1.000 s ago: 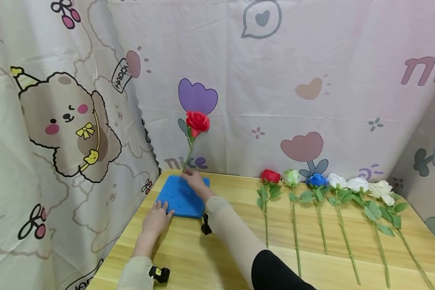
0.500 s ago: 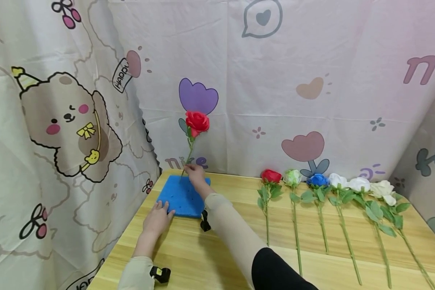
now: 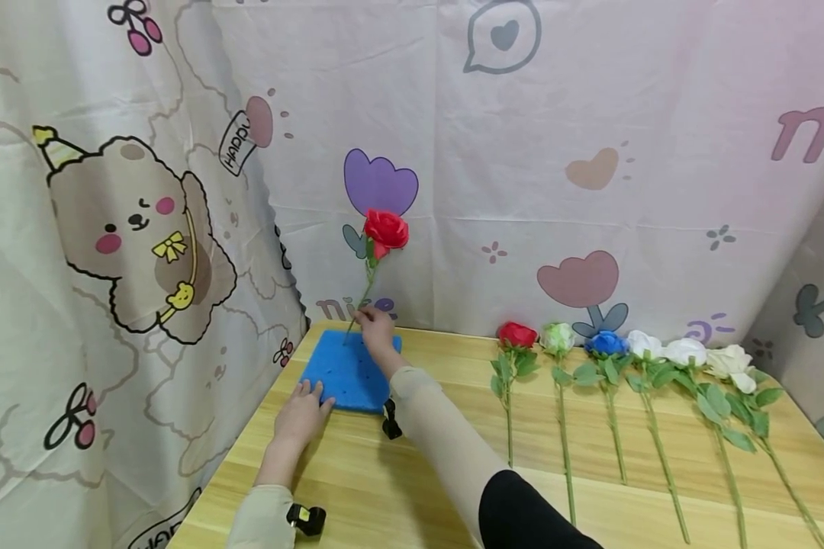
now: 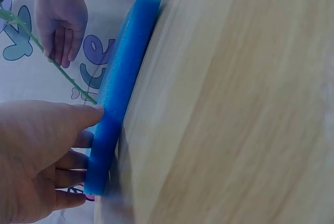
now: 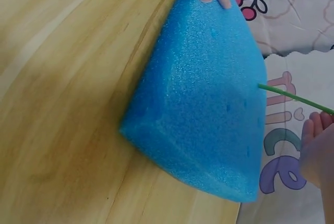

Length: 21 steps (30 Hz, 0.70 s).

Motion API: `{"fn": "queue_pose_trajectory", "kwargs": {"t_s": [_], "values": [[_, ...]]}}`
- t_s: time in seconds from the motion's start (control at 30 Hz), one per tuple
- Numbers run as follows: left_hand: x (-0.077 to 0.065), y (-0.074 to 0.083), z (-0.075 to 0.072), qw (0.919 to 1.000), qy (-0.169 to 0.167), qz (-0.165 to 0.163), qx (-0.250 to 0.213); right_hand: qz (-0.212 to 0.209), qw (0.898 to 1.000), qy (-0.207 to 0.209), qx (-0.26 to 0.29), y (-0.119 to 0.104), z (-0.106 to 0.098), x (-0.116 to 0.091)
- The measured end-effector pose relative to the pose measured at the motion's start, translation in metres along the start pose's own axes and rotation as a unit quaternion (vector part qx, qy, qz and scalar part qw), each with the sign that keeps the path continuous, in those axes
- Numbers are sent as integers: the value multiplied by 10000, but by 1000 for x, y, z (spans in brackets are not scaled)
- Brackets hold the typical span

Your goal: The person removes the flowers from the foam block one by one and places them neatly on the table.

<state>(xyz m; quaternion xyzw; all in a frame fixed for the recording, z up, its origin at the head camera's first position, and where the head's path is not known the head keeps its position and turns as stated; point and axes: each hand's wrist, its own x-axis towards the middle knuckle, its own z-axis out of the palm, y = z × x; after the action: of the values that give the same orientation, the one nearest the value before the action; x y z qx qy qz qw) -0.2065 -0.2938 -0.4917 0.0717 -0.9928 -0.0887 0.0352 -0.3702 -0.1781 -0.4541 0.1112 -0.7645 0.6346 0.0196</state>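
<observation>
An artificial red rose [image 3: 386, 230] stands tilted slightly right, its green stem [image 5: 292, 97] reaching the top of a blue foam block [image 3: 346, 381]. Near the stem's lower end, a little above the foam, my right hand [image 3: 378, 332] pinches it between thumb and fingers. My left hand [image 3: 302, 415] rests on the block's near left corner, fingers extended over it. In the left wrist view the thumb [image 4: 86, 115] touches the foam's edge. Small dark holes dot the block's top. How deep the stem sits in the foam is hidden.
Several artificial roses lie in a row on the wooden table [image 3: 446, 381] at right: a red one [image 3: 517, 335], a pale green one [image 3: 557, 338], a blue one [image 3: 607, 343] and white ones [image 3: 685, 351]. A printed curtain [image 3: 481, 175] hangs behind and at left.
My right hand has slid a little up the stem, away from the foam. The red rose's bloom has shifted slightly right. The left hand stays on the block. The head view has turned slightly.
</observation>
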Motion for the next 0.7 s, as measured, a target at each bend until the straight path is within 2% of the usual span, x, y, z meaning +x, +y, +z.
{"fn": "queue_pose_trajectory", "kwargs": {"t_s": [0.23,0.43,0.7], "values": [[-1,1,0,10000,-6,-4,-52,-243,9991,233,-256,1,3,1],[-2,2,-2,10000,-6,-4,-75,-255,9991,317,-69,3,4,2],[-1,0,-1,10000,-16,8,-29,-483,9981,368,33,3,3,-1]]}}
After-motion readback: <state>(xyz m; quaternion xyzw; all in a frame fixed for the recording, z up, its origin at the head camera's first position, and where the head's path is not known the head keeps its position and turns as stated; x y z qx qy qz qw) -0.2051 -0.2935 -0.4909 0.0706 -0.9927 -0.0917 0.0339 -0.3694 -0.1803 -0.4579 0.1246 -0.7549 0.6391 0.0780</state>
